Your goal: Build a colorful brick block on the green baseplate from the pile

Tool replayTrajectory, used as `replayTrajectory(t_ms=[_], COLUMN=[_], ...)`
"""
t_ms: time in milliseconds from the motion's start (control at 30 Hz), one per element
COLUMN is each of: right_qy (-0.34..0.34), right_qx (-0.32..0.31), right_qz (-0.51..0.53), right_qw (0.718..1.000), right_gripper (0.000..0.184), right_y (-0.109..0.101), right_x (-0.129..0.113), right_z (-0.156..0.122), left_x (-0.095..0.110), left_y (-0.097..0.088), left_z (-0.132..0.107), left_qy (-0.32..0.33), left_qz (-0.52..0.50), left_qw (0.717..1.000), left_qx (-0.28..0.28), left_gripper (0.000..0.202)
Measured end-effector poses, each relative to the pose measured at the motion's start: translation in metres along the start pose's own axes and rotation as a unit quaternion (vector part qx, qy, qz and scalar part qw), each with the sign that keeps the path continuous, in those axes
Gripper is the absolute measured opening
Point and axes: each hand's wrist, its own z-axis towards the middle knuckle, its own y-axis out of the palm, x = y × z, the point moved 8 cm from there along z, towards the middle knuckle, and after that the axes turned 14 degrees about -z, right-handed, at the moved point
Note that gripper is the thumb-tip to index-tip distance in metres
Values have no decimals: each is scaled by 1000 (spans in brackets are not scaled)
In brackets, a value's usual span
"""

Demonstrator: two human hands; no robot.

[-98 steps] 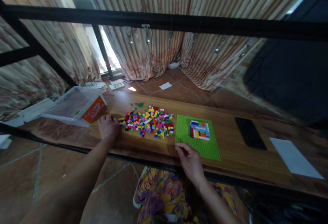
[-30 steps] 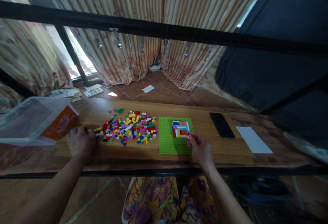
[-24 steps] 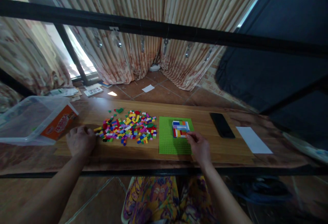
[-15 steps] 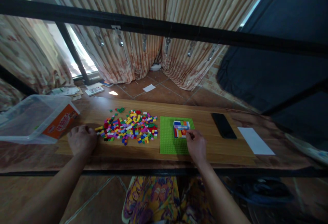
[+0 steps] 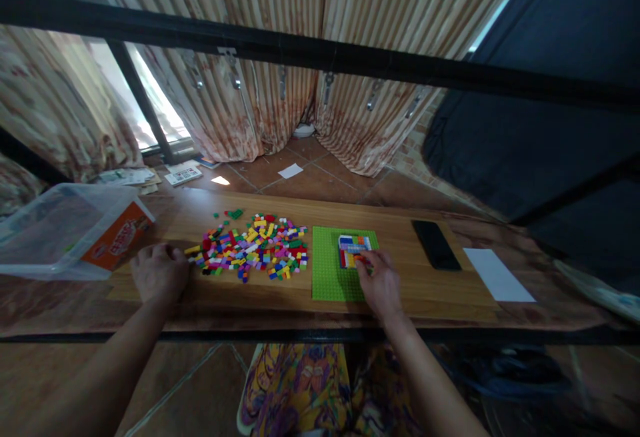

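A green baseplate (image 5: 327, 274) lies on the wooden table (image 5: 440, 290). A small block of joined coloured bricks (image 5: 351, 247) sits on its far right part. My right hand (image 5: 379, 282) rests over the block's near right corner, fingers curled and pinched against the bricks; I cannot make out whether it holds a brick. A heap of loose coloured bricks (image 5: 253, 246) lies to the left of the plate. My left hand (image 5: 158, 275) rests on the table at the heap's left end, fingers curled, nothing visible in it.
A clear plastic tub with an orange label (image 5: 75, 230) lies tipped at the table's left end. A black phone (image 5: 435, 244) and a white sheet of paper (image 5: 497, 274) lie to the right. A black bar (image 5: 320, 54) crosses overhead; curtains hang behind.
My right hand went from the baseplate's near edge up to the brick block, then slid a little left over its near corner. My left hand stayed by the heap.
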Motion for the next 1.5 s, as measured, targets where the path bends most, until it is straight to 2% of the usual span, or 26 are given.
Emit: replayTrajectory(t_ms=[433,767,933,1100,1233,1367,1500], right_qy=[-14,-61,-61,-30,4,86,195], right_qx=[-7,8,16,22,27,47,66], right_qz=[-32,-87,-120,-135,-105,-8,115], right_qw=[999,994,991,990,994,995,972], right_gripper=[27,30,34,33,31,31,32], right_y=[3,4,3,1,0,3,12], right_x=[2,-6,-10,-10,-2,16,39], right_z=[3,1,3,2,2,2,-2], left_x=[-3,0,-1,-1,-2,-1,0], left_y=[1,-1,0,1,0,2,2], left_z=[1,-1,-1,-1,-1,1,0], left_qy=[-1,5,0,-2,-4,0,-3], left_qz=[-15,-8,-9,-5,-3,15,19], left_qw=[1000,1000,1000,1000,1000,1000,999], left_qx=[8,4,-4,-9,-4,-13,-25], left_gripper=[40,36,41,43,43,45,47])
